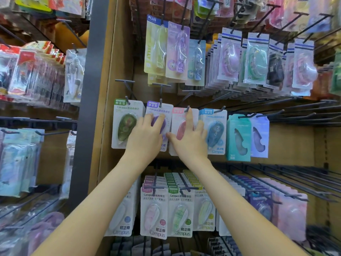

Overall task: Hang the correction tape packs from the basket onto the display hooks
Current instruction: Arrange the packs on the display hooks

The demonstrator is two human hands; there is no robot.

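Both hands are up at the middle row of the display, just above the centre of the view. The left hand (145,137) is lying on the purple correction tape pack (159,110), its fingers bending over the clear blister. The thumb is hidden, so I cannot tell whether it is really gripping or only resting there. At its 3 o'clock, almost touching it, the right hand (190,140) is spreading flat across the pink correction tape pack (179,129). The index finger is stretching straight up to 12 o'clock, its tip reaching the dark display hook (188,108) at the top of the card, and the thumb is sticking out toward 9 o'clock. Both packs are hanging upright against the wooden back panel (120,52), side by side, edges touching or overlapping.

At 9 o'clock of the left hand a green pack (124,124) is hanging on its own hook, and at 3 o'clock of the right hand a blue pack (215,132) is doing the same. Further toward 3 o'clock are a teal boxed pack (239,137) and a lilac one (260,139).

Up at 12 o'clock, long PLUS packs (156,47) are dangling. Down at 6 o'clock, between the forearms, rows of white Campus packs (154,213) are filling the lower hooks. A grey upright post (88,89) is standing at 9 o'clock.
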